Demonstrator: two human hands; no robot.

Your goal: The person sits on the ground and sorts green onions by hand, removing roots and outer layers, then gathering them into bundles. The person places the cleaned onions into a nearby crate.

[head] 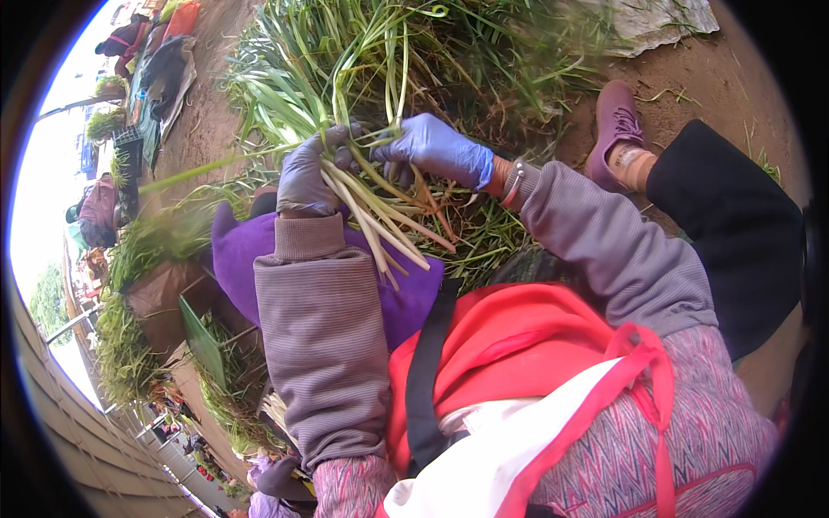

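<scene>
My left hand (311,171), in a thin bluish-grey glove, is closed around a bunch of leafy green stalks (372,217) that look like green garlic. Their pale lower ends point down over my purple-covered knee (246,259); the leaves fan out above. Close beside it on the right, my right hand (437,152), in a blue glove, pinches a thin green stalk (396,78). Brownish strips (432,204) hang beneath its fingers, which are partly hidden. A large heap of the same leafy stalks (453,58) lies on the ground just beyond both hands.
Loose leaves and trimmings (486,243) litter the ground near my lap. A pale sheet (654,26) lies at the upper right, above my purple shoe (615,133). To the left are more green piles (123,349), a dark crate (128,152) and other people, one in pink (98,207).
</scene>
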